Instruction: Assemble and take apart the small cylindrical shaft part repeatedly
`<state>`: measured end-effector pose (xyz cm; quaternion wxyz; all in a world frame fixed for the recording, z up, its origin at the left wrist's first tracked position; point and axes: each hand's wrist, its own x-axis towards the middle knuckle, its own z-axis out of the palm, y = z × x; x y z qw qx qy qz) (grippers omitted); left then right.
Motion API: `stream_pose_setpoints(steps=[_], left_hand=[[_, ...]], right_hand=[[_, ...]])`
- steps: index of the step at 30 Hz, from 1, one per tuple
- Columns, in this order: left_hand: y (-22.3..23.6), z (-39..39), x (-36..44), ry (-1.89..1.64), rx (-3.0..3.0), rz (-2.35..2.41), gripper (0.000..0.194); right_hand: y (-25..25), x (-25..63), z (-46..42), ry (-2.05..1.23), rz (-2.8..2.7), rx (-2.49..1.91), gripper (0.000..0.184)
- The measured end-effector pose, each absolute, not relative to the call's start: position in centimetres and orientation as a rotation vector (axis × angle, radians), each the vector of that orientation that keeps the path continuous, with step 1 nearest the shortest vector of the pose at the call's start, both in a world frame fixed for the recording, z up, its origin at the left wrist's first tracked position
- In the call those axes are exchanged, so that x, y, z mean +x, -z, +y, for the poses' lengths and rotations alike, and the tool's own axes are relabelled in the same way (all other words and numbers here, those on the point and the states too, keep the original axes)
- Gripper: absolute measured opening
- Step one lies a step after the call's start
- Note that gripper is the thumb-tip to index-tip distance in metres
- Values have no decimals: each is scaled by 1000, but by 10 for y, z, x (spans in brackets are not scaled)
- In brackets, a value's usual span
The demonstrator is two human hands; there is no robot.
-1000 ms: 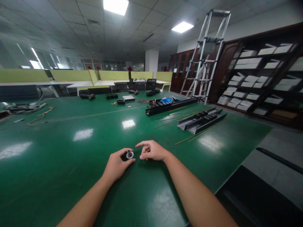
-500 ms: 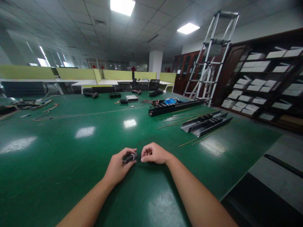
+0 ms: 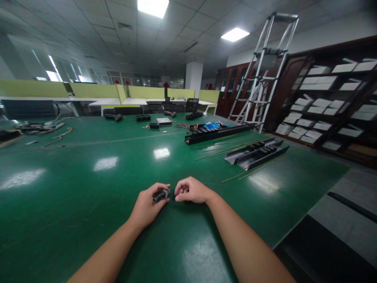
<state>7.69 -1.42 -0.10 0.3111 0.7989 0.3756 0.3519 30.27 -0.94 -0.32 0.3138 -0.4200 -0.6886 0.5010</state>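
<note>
My left hand [image 3: 149, 202] pinches a small dark metal part [image 3: 161, 195] with a ribbed stem and a round flange. Its stem points left toward the palm, and the flanged end faces right, between thumb and fingertips. A short gap away, my right hand [image 3: 191, 190] is held with the fingers curled in and the thumb close to them. Whatever it may hold is hidden or too small to make out. Both hands are low over the green table [image 3: 123, 173].
To the right lie black metal channels [image 3: 259, 155] and thin brass-coloured rods [image 3: 232, 145]. Farther back are a long black channel [image 3: 218, 134] with a blue item [image 3: 212, 125], a white box [image 3: 164, 122] and a power tool [image 3: 113, 117]. A ladder [image 3: 262, 74] stands beyond.
The flanged part has turned in my left hand from end-on to lying sideways. My right index finger has curled in from being stretched out. The view has shifted slightly left.
</note>
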Motion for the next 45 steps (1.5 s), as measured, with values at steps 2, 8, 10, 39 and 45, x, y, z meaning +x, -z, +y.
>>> stream_pose_setpoints(steps=[2, 8, 10, 39, 45], left_hand=[[0, -15, 78, -914, 2125, 1020, 28], [1, -15, 80, -919, 2121, 1069, 32], [3, -13, 80, -943, 2080, 1060, 32], [6, -5, 82, -932, 1830, 1074, 38], [1, -10, 81, -919, 1845, 1077, 36]], right_hand=[[3, 303, -10, -1319, -1813, -1107, 30], [4, 304, -10, -1320, -1824, -1110, 32], [4, 304, -10, -1316, -1831, -1112, 33], [4, 305, -10, -1228, -1909, -1147, 30], [4, 305, -11, -1240, -1904, -1145, 31]])
